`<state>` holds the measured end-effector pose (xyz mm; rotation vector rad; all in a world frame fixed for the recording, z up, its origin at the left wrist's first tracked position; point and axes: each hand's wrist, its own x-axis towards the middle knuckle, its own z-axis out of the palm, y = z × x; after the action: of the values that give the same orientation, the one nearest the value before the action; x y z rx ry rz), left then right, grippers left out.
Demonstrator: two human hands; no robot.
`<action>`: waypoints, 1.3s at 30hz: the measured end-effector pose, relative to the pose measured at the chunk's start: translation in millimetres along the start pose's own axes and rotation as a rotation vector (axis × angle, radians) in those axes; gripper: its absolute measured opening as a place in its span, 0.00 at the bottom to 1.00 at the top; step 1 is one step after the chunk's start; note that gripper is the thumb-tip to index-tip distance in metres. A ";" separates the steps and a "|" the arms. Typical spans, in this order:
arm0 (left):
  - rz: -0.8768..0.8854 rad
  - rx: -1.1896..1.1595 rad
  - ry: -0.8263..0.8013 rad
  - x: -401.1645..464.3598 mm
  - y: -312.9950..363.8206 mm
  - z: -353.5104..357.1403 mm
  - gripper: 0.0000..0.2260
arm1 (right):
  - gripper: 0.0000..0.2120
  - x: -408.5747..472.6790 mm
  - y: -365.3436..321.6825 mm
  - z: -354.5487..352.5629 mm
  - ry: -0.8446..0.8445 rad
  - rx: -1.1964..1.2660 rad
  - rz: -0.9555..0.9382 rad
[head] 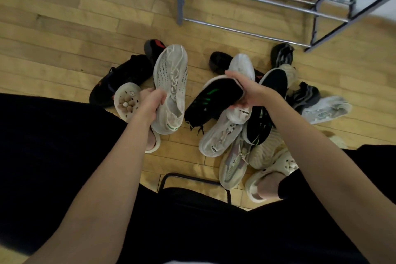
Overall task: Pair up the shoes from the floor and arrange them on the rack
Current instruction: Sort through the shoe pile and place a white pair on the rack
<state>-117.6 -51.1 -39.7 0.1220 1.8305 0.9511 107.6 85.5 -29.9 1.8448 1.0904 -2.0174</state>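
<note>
My left hand [152, 100] grips a white knit sneaker [170, 88] by its side, toe pointing away from me, held above the wooden floor. My right hand [246, 90] holds a black sneaker with green stripes [212, 100] by its white-edged sole, tilted on its side over the pile. Below it lie a white sneaker [218, 137], a second black sneaker with a green mark [267, 103], a pale grey-pink sneaker [232, 165] and several others. The metal shoe rack [257, 15] stands at the back right with bare rails.
Two black shoes [124, 77] and a beige clog [126, 103] lie left of the held white sneaker. A grey-blue sneaker [325, 109] sits at the right. My feet wear cream clogs [270, 173]. A black chair frame [192, 178] runs below me.
</note>
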 end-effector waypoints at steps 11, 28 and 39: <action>0.105 0.048 -0.131 -13.2 15.9 25.1 0.11 | 0.20 6.8 33.5 -4.6 0.504 -0.306 -0.583; 0.173 0.358 -0.478 -75.5 17.4 197.1 0.12 | 0.30 16.6 226.3 -171.4 0.722 -0.538 -0.029; 0.114 0.474 -0.451 -62.1 -5.9 263.7 0.22 | 0.28 65.5 227.8 -260.5 0.760 -0.885 0.011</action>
<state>129.7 59.9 -40.6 0.6843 1.5996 0.4927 432.5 108.6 -163.9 2.0132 1.7331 -0.5300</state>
